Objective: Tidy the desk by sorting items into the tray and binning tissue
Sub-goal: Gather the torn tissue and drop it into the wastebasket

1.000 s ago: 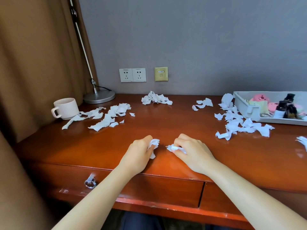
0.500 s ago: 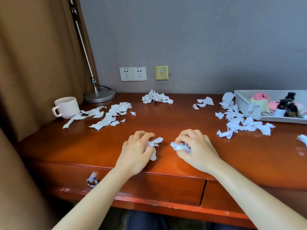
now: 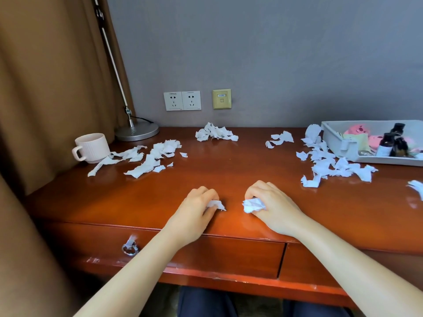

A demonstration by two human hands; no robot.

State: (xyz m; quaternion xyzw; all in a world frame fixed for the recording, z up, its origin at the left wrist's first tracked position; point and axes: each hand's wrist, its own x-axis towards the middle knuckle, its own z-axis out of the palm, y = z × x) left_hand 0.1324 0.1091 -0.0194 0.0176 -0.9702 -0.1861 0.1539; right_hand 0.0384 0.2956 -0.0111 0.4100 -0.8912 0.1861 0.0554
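Note:
Both hands rest near the front edge of the red-brown desk. My left hand has its fingers curled round a small white tissue scrap. My right hand grips a crumpled tissue wad. Torn tissue lies in heaps at the left, at the back middle, at the back right and beside the tray. The grey tray at the far right holds dark bottles and pink items.
A pale pink mug stands at the left by the tissue. Behind it sits a lamp base with its pole leaning up along the brown curtain. Wall sockets sit above the desk. A drawer ring pull hangs below.
Both hands have gathered their tissue scraps further into their palms and drawn slightly apart; the fingers have curled tighter round the pieces.

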